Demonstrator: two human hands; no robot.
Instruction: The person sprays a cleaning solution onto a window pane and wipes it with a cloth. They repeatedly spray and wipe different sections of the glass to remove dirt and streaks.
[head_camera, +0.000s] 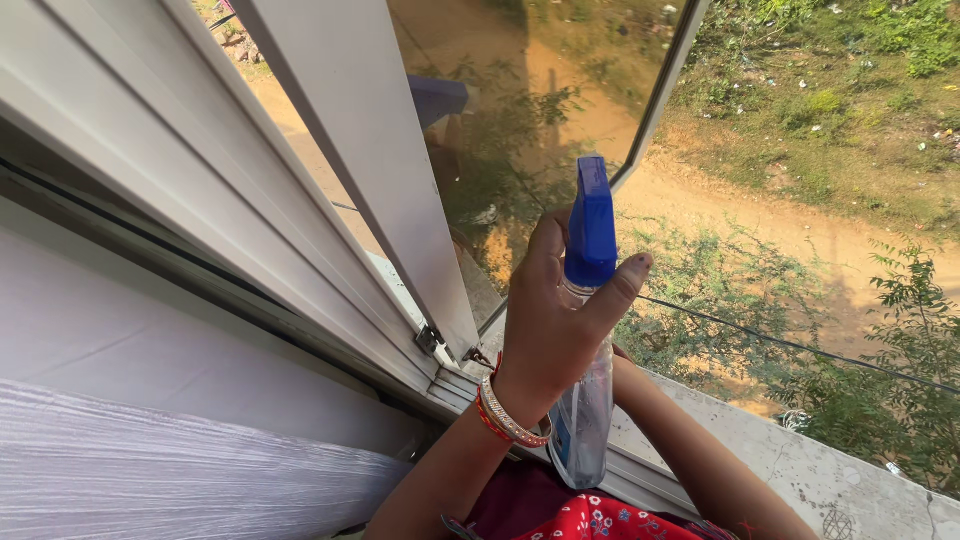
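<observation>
Open window pane (520, 120) ahead — spray bottle (585, 400) gripped in left hand (555, 320).

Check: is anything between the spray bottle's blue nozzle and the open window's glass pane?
Nothing visible. The left hand holds the spray bottle upright, its blue nozzle facing the glass pane with open air between. The right hand is hidden.

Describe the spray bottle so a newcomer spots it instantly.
Find the open window pane swung out over the dirt path. Just below it, the left hand grips an upright spray bottle. It has a clear body and the only bright blue trigger head in view.
</observation>
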